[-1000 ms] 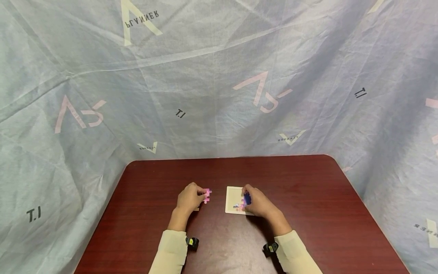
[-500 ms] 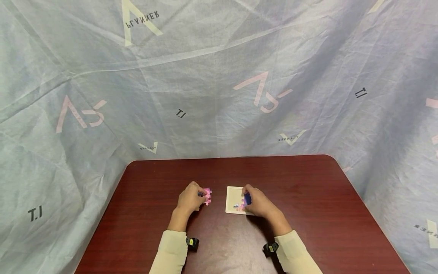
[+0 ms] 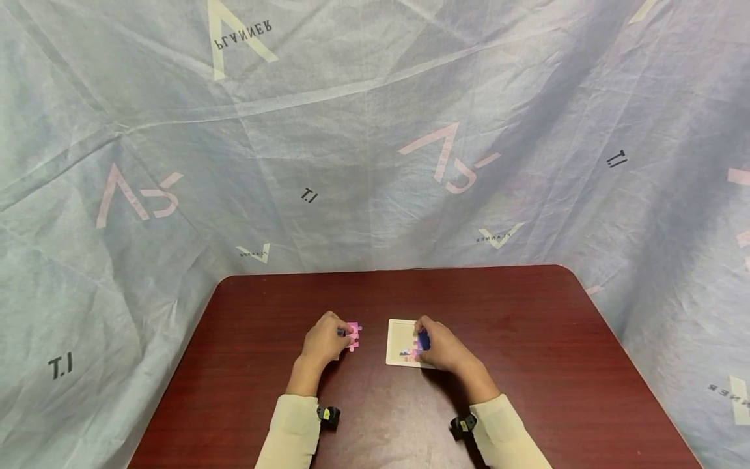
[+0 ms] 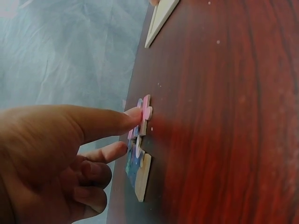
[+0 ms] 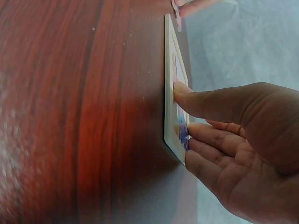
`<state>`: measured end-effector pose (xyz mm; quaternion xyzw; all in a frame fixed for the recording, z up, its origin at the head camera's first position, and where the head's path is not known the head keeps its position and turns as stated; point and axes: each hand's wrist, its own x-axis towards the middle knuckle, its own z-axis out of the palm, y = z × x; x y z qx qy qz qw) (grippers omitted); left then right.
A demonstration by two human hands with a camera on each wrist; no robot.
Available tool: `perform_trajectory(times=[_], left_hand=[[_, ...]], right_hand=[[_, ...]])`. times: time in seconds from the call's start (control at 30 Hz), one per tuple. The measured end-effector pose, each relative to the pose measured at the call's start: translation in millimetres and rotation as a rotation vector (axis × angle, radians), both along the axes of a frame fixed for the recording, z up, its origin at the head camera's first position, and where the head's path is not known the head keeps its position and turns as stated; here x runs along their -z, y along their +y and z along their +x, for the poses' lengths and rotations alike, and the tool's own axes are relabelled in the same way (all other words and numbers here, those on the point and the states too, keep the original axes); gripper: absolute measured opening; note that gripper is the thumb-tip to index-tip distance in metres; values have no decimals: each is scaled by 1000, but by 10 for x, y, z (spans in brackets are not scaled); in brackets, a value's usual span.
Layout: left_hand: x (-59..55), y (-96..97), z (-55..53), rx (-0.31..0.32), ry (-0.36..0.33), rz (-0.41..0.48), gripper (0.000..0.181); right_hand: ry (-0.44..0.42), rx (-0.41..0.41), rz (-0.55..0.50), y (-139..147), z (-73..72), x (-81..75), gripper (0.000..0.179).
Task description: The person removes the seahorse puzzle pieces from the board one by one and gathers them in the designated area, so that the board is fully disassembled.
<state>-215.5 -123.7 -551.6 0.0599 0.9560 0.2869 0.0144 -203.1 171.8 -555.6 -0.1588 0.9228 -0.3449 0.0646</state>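
Note:
My left hand [image 3: 323,339] is at the left, thumb and index finger pinching a pink puzzle piece [image 3: 353,330]. In the left wrist view the thumb tip lies on that pink piece, and a dark blue puzzle piece [image 4: 133,165] with a wooden edge sits beside it, partly overlapped. The index finger is hidden there behind the thumb. My right hand [image 3: 442,344] rests on a cream puzzle tray [image 3: 398,331], covering its right part. Its thumb and fingertips touch the surface, spread apart over dark blue and purple puzzle pieces [image 3: 424,339] lying in the tray.
A dark red-brown wooden table [image 3: 375,417] bears everything. Grey printed cloth [image 3: 369,156] hangs behind its far edge and along both sides. A black camera sits on each wrist, the left camera [image 3: 329,417] and the right camera [image 3: 463,425].
My left fingers shift slightly, and the pink piece moves a little right, then back left. More of the pink pieces shows beside the thumb now. The right hand and the tray stay still.

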Motion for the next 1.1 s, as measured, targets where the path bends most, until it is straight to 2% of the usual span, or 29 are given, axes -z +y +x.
perform_trajectory(times=[0.33,0.43,0.57,0.77,0.97,1.1], left_hand=[[-2,-47,-4,-17,-39,74,20],[-16,-16,10,-7,-16,72,21],[-31,71,41,20,31,68,18],[-68,224,85,55,66,74,18],[-135,368,157,95,76,68,22],[-138,464,206,129,75,61,23]], right_hand=[[-2,3,13,6,-7,13,50],[-4,6,15,7,-8,8,50],[-6,3,11,8,-10,3,50],[-12,-9,10,20,-15,8,51],[-5,-26,7,43,-22,2,50],[10,-36,15,53,-33,8,50]])
